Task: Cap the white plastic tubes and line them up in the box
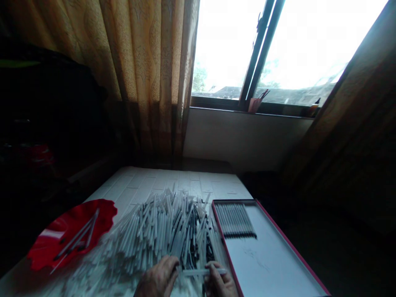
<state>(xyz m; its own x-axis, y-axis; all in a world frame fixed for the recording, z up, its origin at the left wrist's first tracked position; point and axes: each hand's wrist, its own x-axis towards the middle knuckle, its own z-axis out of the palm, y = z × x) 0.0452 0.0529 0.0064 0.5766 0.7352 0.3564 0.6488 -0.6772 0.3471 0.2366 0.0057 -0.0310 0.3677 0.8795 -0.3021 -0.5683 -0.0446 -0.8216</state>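
Right hand (220, 282) pinches a tube (195, 272) near one end, fingers closed, at the near edge of the pile (159, 231), left hand (158, 277) curled by its other end, grip unclear; likely light, stiff and slick, it suits fingertip holds near both ends.

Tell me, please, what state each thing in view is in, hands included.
Clear tube: held roughly crosswise
Right hand: closed on that tube
Left hand: fingers curled near its other end, contact unclear
Loose tubes: heaped untidily on the table
Shallow box: open, partly filled
Boxed tubes: lined up side by side
Red dish: holding several sticks
Left curtain: hanging in folds
Pink holder: holding slim rods
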